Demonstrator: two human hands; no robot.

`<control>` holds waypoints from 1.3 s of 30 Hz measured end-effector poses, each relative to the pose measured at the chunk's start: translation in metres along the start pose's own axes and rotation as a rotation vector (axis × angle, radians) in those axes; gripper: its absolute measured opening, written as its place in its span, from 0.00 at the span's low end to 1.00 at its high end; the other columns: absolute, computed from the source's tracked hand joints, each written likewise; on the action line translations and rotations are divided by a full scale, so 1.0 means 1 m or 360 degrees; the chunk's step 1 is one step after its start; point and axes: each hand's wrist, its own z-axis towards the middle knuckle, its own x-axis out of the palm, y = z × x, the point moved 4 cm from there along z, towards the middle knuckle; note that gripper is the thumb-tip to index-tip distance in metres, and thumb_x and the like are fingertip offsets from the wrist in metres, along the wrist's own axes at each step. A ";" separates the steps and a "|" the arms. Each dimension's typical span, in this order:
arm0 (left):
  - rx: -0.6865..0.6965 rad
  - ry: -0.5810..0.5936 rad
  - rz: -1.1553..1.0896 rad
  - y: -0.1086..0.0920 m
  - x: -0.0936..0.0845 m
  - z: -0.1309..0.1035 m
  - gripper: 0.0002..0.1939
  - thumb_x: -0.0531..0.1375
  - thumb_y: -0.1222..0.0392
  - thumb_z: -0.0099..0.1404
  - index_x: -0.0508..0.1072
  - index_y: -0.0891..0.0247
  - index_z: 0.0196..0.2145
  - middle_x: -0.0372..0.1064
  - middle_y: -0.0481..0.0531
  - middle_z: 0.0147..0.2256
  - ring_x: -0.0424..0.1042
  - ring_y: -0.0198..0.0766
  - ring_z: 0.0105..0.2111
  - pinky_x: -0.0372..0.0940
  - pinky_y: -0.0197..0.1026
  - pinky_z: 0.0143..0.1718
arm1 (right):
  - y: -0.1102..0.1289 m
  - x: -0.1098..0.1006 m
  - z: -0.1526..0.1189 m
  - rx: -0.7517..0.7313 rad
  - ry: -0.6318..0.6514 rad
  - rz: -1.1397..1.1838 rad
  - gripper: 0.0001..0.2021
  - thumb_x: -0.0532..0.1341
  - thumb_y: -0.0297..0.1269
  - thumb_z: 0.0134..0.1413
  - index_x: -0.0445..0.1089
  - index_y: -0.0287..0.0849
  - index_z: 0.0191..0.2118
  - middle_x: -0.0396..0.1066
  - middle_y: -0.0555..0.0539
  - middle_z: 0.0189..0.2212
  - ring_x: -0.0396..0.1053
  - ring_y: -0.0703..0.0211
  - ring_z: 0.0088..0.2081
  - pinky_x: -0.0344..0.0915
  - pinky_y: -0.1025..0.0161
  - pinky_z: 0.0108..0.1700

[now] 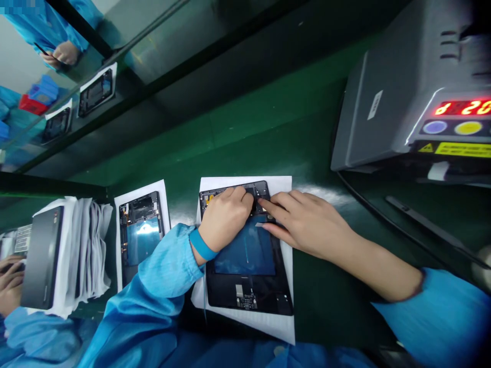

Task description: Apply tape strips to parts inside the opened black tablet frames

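An opened tablet (245, 255) with a blue battery area and bare circuitry lies on a white sheet (286, 319) in front of me. My left hand (226, 217), wearing a blue wrist strap (202, 245), rests over the tablet's far end. Its fingers are curled down and closed, and whatever they hold is hidden. From the right, my right hand (307, 220) reaches in with the index fingertip touching the tablet's far edge area. The thumb is held apart above the blue part, with a small pale tip or piece at its end that I cannot make out.
Left of me lie another opened tablet (141, 232) on paper and a stack of paper-interleaved tablets (82, 250). A co-worker's hand (11, 281) is beside the stack. A grey machine (383, 107), a black cable (368, 204) and tweezers (422, 222) occupy the right.
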 end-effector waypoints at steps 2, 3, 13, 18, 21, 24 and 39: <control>0.0039 0.0005 -0.0034 -0.001 0.001 -0.001 0.10 0.51 0.66 0.71 0.70 0.66 0.33 0.67 0.54 0.32 0.69 0.41 0.34 0.66 0.41 0.33 | 0.000 -0.001 0.000 0.0002 -0.0003 0.0002 0.21 0.49 0.47 0.67 0.69 0.35 0.52 0.69 0.42 0.37 0.63 0.54 0.37 0.60 0.59 0.37; 0.0062 0.0001 -0.0071 -0.001 0.001 -0.002 0.10 0.51 0.66 0.71 0.70 0.66 0.34 0.67 0.54 0.32 0.69 0.41 0.34 0.67 0.41 0.33 | 0.000 -0.001 0.000 0.0002 -0.0001 0.0007 0.21 0.50 0.46 0.66 0.69 0.35 0.52 0.69 0.42 0.38 0.64 0.54 0.37 0.60 0.59 0.37; 0.0193 -0.0211 -0.0331 -0.014 0.004 -0.006 0.13 0.49 0.64 0.72 0.73 0.67 0.37 0.70 0.54 0.33 0.69 0.40 0.33 0.67 0.42 0.35 | -0.006 -0.009 -0.005 0.0032 -0.0072 0.0101 0.20 0.49 0.46 0.67 0.70 0.36 0.49 0.71 0.42 0.37 0.66 0.56 0.37 0.63 0.59 0.37; 0.0190 -0.0256 -0.0438 -0.017 0.008 -0.005 0.13 0.49 0.64 0.73 0.73 0.68 0.39 0.70 0.55 0.33 0.70 0.40 0.34 0.67 0.43 0.36 | -0.004 -0.011 -0.006 0.0049 -0.0083 0.0062 0.19 0.52 0.44 0.66 0.71 0.34 0.48 0.72 0.43 0.37 0.66 0.56 0.36 0.62 0.58 0.34; 0.0186 -0.0291 -0.0493 -0.016 0.010 -0.005 0.14 0.48 0.64 0.73 0.73 0.67 0.38 0.71 0.54 0.33 0.70 0.39 0.34 0.67 0.42 0.37 | -0.004 -0.013 -0.006 0.0061 -0.0115 0.0060 0.19 0.53 0.45 0.65 0.71 0.34 0.47 0.72 0.43 0.37 0.66 0.57 0.36 0.61 0.59 0.33; 0.0186 -0.0306 -0.0547 -0.016 0.010 -0.004 0.13 0.49 0.63 0.73 0.73 0.66 0.39 0.72 0.54 0.34 0.70 0.39 0.34 0.67 0.41 0.38 | -0.007 -0.013 -0.006 0.0066 -0.0135 0.0084 0.19 0.53 0.45 0.66 0.70 0.34 0.47 0.73 0.43 0.38 0.66 0.57 0.36 0.62 0.59 0.33; 0.0269 -0.0298 -0.0608 -0.016 0.014 -0.005 0.14 0.49 0.63 0.72 0.73 0.68 0.36 0.71 0.53 0.33 0.67 0.39 0.31 0.66 0.40 0.36 | -0.009 -0.010 -0.006 0.0074 -0.0027 0.0073 0.18 0.52 0.43 0.66 0.71 0.36 0.50 0.71 0.44 0.40 0.64 0.57 0.36 0.57 0.61 0.33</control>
